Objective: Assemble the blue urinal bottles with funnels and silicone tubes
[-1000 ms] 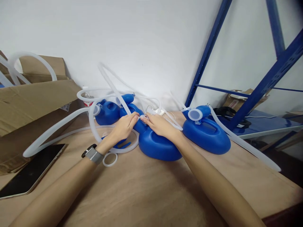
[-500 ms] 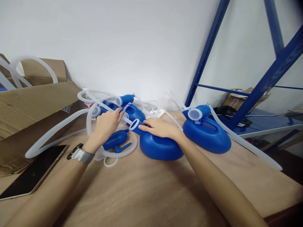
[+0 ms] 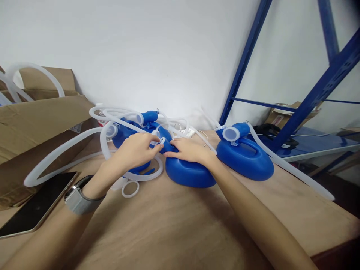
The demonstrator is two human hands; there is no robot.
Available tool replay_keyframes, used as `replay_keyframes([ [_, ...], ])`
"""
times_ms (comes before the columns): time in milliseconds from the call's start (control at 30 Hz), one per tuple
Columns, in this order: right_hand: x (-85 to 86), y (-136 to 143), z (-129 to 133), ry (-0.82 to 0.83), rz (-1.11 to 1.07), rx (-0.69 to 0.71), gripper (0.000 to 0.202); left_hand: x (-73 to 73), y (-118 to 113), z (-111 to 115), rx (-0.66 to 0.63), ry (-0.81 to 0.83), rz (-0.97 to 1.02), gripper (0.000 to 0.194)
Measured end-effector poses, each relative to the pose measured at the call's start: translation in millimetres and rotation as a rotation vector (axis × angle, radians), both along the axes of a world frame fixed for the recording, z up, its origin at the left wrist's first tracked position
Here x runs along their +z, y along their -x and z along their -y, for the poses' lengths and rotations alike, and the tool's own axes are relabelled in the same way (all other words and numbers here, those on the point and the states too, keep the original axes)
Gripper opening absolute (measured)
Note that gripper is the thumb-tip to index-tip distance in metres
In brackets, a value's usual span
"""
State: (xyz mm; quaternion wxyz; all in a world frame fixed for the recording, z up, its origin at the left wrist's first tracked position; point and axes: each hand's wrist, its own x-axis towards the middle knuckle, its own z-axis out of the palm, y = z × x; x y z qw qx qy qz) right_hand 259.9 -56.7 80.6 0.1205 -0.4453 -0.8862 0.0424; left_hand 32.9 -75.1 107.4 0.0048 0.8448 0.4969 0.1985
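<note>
In the middle of the table lies a blue plastic bottle with its neck pointing left. My right hand is wrapped over its upper part near the neck. At the bottle's mouth, my left hand has thumb and fingers closed round the white ring on the neck. Just behind my left fingertips is a small translucent cap, partly hidden. Beneath the left hand, a blue piece lies inside a loop of white tube. A loose white ring rests on the table in front of them.
Another blue bottle with a tube stands on the right. More blue bottles and tubes lie behind my left hand. A cardboard box and a black tablet are at the left; a blue shelf frame is at the right.
My left hand has moved right and slightly down, from the tubes behind to the bottle's mouth, and its fingers have closed there. My right hand remains on the bottle.
</note>
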Motion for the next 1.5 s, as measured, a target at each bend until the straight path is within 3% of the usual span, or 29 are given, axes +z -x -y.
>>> replay_keyframes([
  [167,0.0,-2,-1,-0.005,0.004,0.005,0.062,-4.5,8,-8,0.075,0.035,-0.001,0.054],
  [367,4.7,-3,2,0.034,-0.010,0.050,0.061,-21.1,20,-37,0.094,0.162,0.147,0.073],
  [467,7.6,-3,3,0.060,0.002,0.069,0.058,-25.8,23,-43,0.023,0.305,0.247,0.071],
  [567,8.8,-3,4,0.070,0.006,0.061,0.058,-19.6,19,-35,-0.128,0.405,0.297,0.065],
  [633,8.6,-2,4,0.078,0.001,0.057,0.059,-12.8,12,-24,-0.174,0.279,0.253,0.058],
  [733,7.9,-1,5,0.071,-0.005,0.039,0.060,-6.4,1,-10,-0.109,-0.033,0.167,0.049],
  [800,7.6,-1,5,0.057,0.001,0.031,0.059,-5.8,-5,-6,-0.103,-0.066,0.135,0.045],
  [1000,5.9,-2,6,0.085,0.005,0.023,0.069,-6.7,-8,-9,-0.194,0.163,0.218,0.040],
  [1233,6.4,-3,6,0.214,0.024,0.070,0.073,-4.6,2,-16,-0.409,0.522,0.319,0.049],
  [1500,7.6,-2,3,0.181,0.038,0.098,0.064,-3.9,7,-20,-0.470,0.644,0.375,0.050],
])
